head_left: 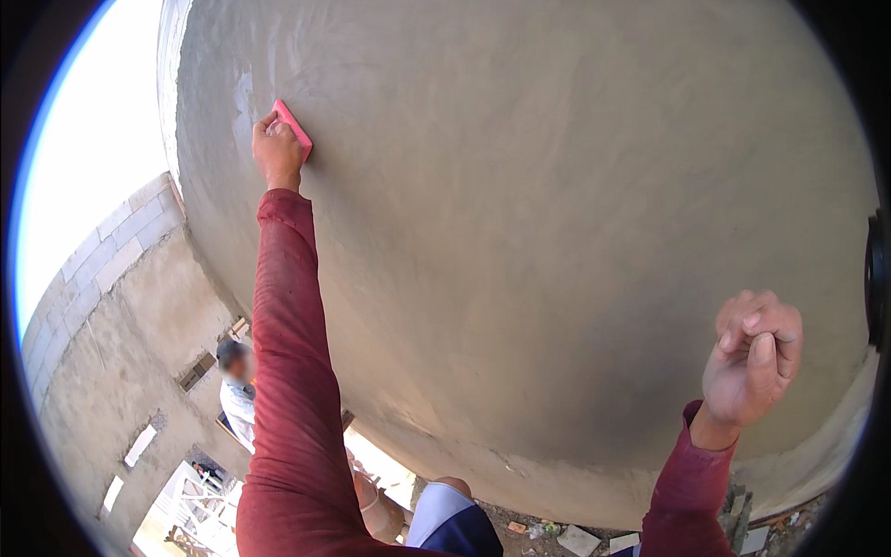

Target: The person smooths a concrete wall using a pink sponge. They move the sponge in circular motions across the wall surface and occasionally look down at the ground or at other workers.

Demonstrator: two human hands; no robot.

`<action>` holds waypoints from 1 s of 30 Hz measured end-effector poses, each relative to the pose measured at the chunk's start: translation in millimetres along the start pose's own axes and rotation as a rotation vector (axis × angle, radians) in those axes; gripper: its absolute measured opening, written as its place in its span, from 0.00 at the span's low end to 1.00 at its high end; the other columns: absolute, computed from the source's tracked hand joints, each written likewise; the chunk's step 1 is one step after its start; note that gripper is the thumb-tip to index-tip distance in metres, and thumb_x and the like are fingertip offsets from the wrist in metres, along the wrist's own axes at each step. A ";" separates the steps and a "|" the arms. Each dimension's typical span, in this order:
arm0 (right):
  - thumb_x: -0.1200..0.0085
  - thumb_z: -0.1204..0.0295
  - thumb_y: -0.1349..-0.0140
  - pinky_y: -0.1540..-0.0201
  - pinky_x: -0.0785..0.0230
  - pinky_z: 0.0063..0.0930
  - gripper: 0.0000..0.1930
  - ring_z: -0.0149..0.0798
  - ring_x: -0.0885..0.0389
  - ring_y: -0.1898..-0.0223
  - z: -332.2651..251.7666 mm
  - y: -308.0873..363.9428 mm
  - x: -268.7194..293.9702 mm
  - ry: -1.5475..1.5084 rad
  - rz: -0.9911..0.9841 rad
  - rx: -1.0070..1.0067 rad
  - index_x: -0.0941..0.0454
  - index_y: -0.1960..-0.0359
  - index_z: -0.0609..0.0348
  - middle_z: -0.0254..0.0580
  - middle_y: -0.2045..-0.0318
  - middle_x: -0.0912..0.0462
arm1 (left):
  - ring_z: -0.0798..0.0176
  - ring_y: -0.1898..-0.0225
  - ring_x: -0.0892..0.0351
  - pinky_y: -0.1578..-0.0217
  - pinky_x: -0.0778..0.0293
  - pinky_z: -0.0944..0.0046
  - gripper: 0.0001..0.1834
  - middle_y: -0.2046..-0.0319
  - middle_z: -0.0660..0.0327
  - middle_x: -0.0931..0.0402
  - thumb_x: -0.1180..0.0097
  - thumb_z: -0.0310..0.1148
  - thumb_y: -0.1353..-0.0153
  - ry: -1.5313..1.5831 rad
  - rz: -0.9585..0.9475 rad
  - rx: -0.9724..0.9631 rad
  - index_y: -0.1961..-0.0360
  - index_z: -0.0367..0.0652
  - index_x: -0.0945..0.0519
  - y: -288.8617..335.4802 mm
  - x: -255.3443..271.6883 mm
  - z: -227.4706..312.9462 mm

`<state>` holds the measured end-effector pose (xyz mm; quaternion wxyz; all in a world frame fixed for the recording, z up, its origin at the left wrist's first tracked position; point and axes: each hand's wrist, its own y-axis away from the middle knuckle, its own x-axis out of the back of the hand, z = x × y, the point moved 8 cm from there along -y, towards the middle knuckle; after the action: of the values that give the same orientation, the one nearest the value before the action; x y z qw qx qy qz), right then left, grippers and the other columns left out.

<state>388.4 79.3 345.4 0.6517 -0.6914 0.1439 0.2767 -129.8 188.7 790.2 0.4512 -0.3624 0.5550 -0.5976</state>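
Note:
At the upper left, my left hand (278, 153) is closed on a pink plastering float (295, 131), with the arm stretched far out. The float's flat face lies against, or very close to, the grey plastered wall (520, 204); its handle is hidden by my fingers. Low on the right, my right hand (754, 357) is raised in front of the same wall, fingers curled in toward the palm and the thumb against them. Nothing shows in that hand. Smooth plaster covers most of the wall, with a lighter, wetter-looking patch near the float.
A person (238, 390) in a cap and light top is at the lower left, beyond my left arm. Behind stands a block wall (121, 241) with small openings. Rubble and broken tile (578, 540) lie along the wall's foot. A dark round object (875, 278) sits at the right rim.

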 end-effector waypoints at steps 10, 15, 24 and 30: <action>0.46 0.65 0.20 0.73 0.42 0.25 0.10 0.27 0.32 0.75 -12.6 -1.9 -18.5 -0.025 -0.043 0.016 0.23 0.56 0.60 0.36 0.70 0.25 | 0.56 0.47 0.13 0.48 0.19 0.54 0.20 0.48 0.49 0.13 0.47 0.32 0.25 -0.112 0.028 0.012 0.37 0.39 0.15 41.6 24.2 -23.4; 0.44 0.64 0.20 0.73 0.42 0.24 0.11 0.28 0.31 0.75 -23.6 -5.5 -17.1 -0.002 -0.087 0.070 0.23 0.57 0.60 0.36 0.70 0.25 | 0.52 0.55 0.14 0.50 0.20 0.53 0.16 0.54 0.54 0.17 0.40 0.23 0.29 -0.005 -0.132 -0.467 0.42 0.43 0.12 221.4 -16.3 77.5; 0.46 0.64 0.20 0.73 0.42 0.25 0.11 0.27 0.31 0.76 -27.5 -6.8 -31.6 -0.011 -0.081 0.045 0.23 0.56 0.59 0.37 0.70 0.24 | 0.50 0.60 0.18 0.59 0.24 0.48 0.14 0.59 0.57 0.18 0.39 0.26 0.29 0.075 0.085 -0.390 0.44 0.49 0.12 122.7 -0.5 112.6; 0.46 0.63 0.19 0.72 0.41 0.26 0.11 0.27 0.30 0.75 -36.2 -14.3 -22.5 -0.002 -0.076 0.092 0.23 0.55 0.59 0.37 0.69 0.24 | 0.62 0.64 0.20 0.62 0.32 0.62 0.23 0.60 0.63 0.19 0.30 0.20 0.44 0.000 -0.285 -1.070 0.47 0.53 0.10 361.0 -14.9 196.5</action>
<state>385.4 41.7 369.9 0.6930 -0.6654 0.1295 0.2455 108.1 145.1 457.6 0.1189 -0.6126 0.7267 -0.2871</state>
